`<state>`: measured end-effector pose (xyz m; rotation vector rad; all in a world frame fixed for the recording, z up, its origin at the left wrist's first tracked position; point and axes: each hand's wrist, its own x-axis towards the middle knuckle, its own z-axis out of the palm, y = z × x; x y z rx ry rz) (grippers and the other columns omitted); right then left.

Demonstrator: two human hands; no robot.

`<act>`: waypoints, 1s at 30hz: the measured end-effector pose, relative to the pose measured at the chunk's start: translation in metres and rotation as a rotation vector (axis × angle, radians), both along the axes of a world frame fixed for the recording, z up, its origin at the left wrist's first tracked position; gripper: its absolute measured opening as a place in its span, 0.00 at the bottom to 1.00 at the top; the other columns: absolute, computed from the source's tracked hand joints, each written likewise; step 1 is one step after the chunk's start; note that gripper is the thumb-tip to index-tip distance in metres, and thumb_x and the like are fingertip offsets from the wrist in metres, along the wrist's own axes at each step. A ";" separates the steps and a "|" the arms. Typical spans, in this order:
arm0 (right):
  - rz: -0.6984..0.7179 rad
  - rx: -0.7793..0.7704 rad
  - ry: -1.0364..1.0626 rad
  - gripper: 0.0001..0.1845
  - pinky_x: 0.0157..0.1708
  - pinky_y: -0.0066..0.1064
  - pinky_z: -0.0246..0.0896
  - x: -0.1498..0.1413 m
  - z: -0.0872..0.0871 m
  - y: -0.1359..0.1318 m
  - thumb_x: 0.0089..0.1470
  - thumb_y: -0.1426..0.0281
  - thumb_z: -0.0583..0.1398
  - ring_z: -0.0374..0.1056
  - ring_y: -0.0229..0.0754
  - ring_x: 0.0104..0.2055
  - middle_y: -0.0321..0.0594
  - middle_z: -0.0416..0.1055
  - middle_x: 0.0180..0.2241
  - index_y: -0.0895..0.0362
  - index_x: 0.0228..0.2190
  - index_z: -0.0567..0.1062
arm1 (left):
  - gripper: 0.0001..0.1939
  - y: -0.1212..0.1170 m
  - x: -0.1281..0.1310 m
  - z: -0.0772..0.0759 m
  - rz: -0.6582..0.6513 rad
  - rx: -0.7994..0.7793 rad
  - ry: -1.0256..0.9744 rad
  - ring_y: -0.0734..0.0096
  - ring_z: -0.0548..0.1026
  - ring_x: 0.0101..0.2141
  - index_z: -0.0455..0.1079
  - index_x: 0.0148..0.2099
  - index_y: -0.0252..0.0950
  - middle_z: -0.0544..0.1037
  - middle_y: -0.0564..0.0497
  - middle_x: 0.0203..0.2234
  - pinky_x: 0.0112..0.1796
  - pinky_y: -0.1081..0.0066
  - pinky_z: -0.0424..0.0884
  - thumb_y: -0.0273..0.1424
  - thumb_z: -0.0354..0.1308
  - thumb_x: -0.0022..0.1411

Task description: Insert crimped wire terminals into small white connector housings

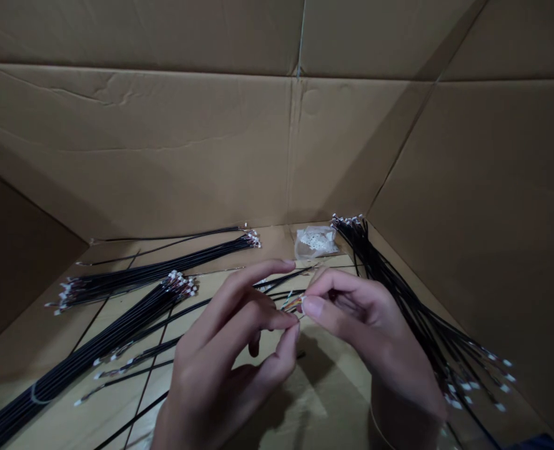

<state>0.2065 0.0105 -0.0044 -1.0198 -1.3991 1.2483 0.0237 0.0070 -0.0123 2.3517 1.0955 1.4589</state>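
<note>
Between my two hands, near the middle of the view, are the thin coloured wires (292,304) at the end of a black cable. My left hand (232,344) pinches a thin wire between thumb and a finger, while its index finger reaches out above. Thumb and index finger of my right hand (365,322) are closed on the tips of the same wires. A small white piece shows at the right fingertips, but whether it is a connector I cannot tell. Several black cables (190,306) lie just behind and left of my left hand.
A tied bundle of black cables (93,356) with white connectors lies at the left, another bundle (164,265) behind it. A plastic bag of small white parts (316,240) sits at the back. More cables (398,300) spread along the right. Cardboard walls (187,144) rise around the surface.
</note>
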 end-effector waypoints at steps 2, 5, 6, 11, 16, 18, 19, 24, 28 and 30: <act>0.086 -0.082 0.105 0.12 0.28 0.28 0.59 0.003 -0.003 0.007 0.59 0.62 0.68 0.62 0.36 0.27 0.32 0.68 0.25 0.55 0.28 0.78 | 0.08 -0.002 -0.002 0.000 0.008 -0.024 -0.042 0.73 0.80 0.31 0.72 0.37 0.42 0.79 0.48 0.53 0.24 0.73 0.75 0.22 0.60 0.65; 0.162 -0.127 0.175 0.13 0.30 0.29 0.61 0.004 -0.007 0.013 0.57 0.60 0.70 0.63 0.36 0.28 0.33 0.71 0.26 0.55 0.28 0.79 | 0.07 -0.004 -0.004 -0.001 0.038 -0.030 -0.074 0.74 0.80 0.31 0.72 0.37 0.42 0.79 0.50 0.52 0.25 0.72 0.75 0.23 0.61 0.65; 0.173 -0.133 0.180 0.14 0.30 0.29 0.61 0.004 -0.009 0.014 0.57 0.59 0.70 0.63 0.36 0.27 0.32 0.71 0.25 0.55 0.28 0.79 | 0.07 -0.004 -0.004 -0.001 0.046 -0.029 -0.078 0.76 0.79 0.30 0.72 0.36 0.41 0.79 0.50 0.52 0.25 0.72 0.75 0.23 0.61 0.65; 0.212 -0.115 0.180 0.14 0.28 0.27 0.55 0.005 -0.012 0.013 0.60 0.59 0.70 0.59 0.35 0.27 0.31 0.69 0.26 0.56 0.29 0.79 | 0.07 -0.005 -0.002 0.000 0.064 -0.042 -0.073 0.80 0.77 0.29 0.72 0.36 0.40 0.78 0.53 0.53 0.24 0.74 0.73 0.22 0.61 0.65; 0.191 -0.089 0.114 0.13 0.29 0.29 0.54 0.006 -0.010 0.012 0.61 0.60 0.68 0.59 0.36 0.28 0.32 0.68 0.27 0.55 0.30 0.79 | 0.08 -0.009 -0.001 0.001 0.095 -0.079 -0.047 0.79 0.77 0.31 0.70 0.37 0.41 0.77 0.54 0.54 0.25 0.72 0.73 0.23 0.60 0.67; 0.185 -0.086 0.096 0.13 0.29 0.29 0.54 0.005 -0.009 0.011 0.61 0.60 0.68 0.59 0.37 0.28 0.32 0.68 0.26 0.55 0.29 0.78 | 0.07 -0.010 -0.001 0.001 0.091 -0.069 -0.049 0.79 0.77 0.30 0.70 0.37 0.41 0.77 0.54 0.54 0.25 0.72 0.72 0.23 0.60 0.67; 0.185 -0.089 0.091 0.13 0.28 0.29 0.53 0.005 -0.008 0.010 0.61 0.60 0.68 0.58 0.36 0.28 0.32 0.67 0.26 0.55 0.29 0.78 | 0.07 -0.010 -0.001 0.000 0.089 -0.058 -0.054 0.79 0.76 0.30 0.70 0.37 0.41 0.77 0.54 0.54 0.25 0.72 0.72 0.24 0.60 0.67; 0.189 -0.127 0.079 0.14 0.30 0.30 0.54 0.005 -0.002 0.008 0.60 0.61 0.69 0.60 0.36 0.29 0.32 0.67 0.26 0.56 0.28 0.77 | 0.07 -0.008 -0.003 0.001 0.092 -0.004 -0.026 0.80 0.77 0.29 0.71 0.36 0.40 0.78 0.53 0.53 0.26 0.73 0.74 0.23 0.60 0.67; 0.204 -0.146 0.081 0.14 0.30 0.29 0.54 0.006 0.002 0.008 0.57 0.62 0.71 0.60 0.36 0.29 0.32 0.67 0.26 0.57 0.27 0.76 | 0.08 -0.007 -0.005 0.003 0.113 0.061 0.043 0.79 0.79 0.30 0.72 0.37 0.39 0.77 0.51 0.55 0.28 0.75 0.77 0.22 0.59 0.68; 0.208 -0.150 0.072 0.15 0.29 0.30 0.52 0.007 0.002 0.010 0.57 0.62 0.71 0.58 0.36 0.28 0.31 0.66 0.25 0.57 0.27 0.76 | 0.07 -0.007 -0.005 0.003 0.130 0.104 0.072 0.78 0.80 0.32 0.73 0.38 0.39 0.77 0.51 0.56 0.33 0.75 0.81 0.22 0.60 0.68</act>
